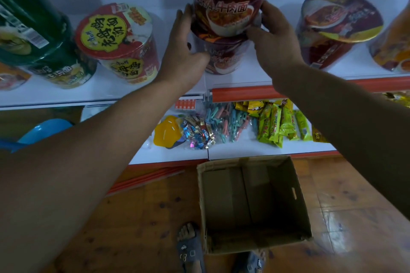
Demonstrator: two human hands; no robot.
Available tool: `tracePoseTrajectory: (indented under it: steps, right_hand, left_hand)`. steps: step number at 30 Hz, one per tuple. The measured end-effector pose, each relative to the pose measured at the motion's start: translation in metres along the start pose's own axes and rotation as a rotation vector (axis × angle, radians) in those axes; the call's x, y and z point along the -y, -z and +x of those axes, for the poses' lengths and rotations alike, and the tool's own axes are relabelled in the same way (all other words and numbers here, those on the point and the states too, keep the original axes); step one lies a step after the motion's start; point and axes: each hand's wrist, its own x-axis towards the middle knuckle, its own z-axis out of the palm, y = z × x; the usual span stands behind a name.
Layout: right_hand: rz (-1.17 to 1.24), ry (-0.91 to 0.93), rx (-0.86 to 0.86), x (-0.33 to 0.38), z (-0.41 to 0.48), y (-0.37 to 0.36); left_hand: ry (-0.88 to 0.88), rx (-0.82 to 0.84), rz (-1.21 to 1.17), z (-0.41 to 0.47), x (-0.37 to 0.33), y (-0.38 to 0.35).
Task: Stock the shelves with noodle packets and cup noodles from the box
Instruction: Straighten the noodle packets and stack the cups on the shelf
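"So where was the cup being handled?"

"Upper centre of the frame. The upper cup (230,0), dark red, sat on top of a lower cup (221,60) of the same kind, both on the white top shelf (66,95)."

"And the hands?"

"One was on each side. The left hand (188,37) lay against the upper cup's left side, fingers straight and pointing up, thumb reaching toward the lower cup. The right hand (275,37) gripped the right side, fingers curled round the back and thumb across the front near the base."

"What stood beside it?"

"At left was a red-lidded cup (115,40), its lid facing the camera, and further left some green cups (33,35), stacked. At right was another dark red cup (337,26)."

"And the box?"

"The cardboard box (224,195) stood open on the wooden floor at lower centre, just in front of the lower shelf (244,150), with a sandalled foot (188,248) at its near corner. On that shelf lay green snack packets (277,126), pastel clothes pegs (224,124) and a bag of wrapped sweets (197,134)."
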Motion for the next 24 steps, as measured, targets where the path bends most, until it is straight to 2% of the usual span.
tracePoseTrajectory:
  steps: [3,11,19,24]
  right_hand:
    - [0.076,-0.093,0.007,-0.002,0.003,-0.001]
    - [0.123,-0.041,-0.120,-0.019,-0.013,0.004]
    - [0.189,-0.115,-0.131,-0.006,-0.001,-0.006]
    - [0.181,-0.069,-0.081,-0.006,-0.016,-0.007]
  left_hand:
    - [0.001,-0.005,-0.059,0.003,-0.002,-0.003]
    - [-0.086,0.024,-0.057,-0.009,0.001,-0.012]
    - [-0.067,0.067,-0.025,0.006,0.001,-0.001]
    - [-0.022,0.101,-0.026,0.008,-0.001,0.002]
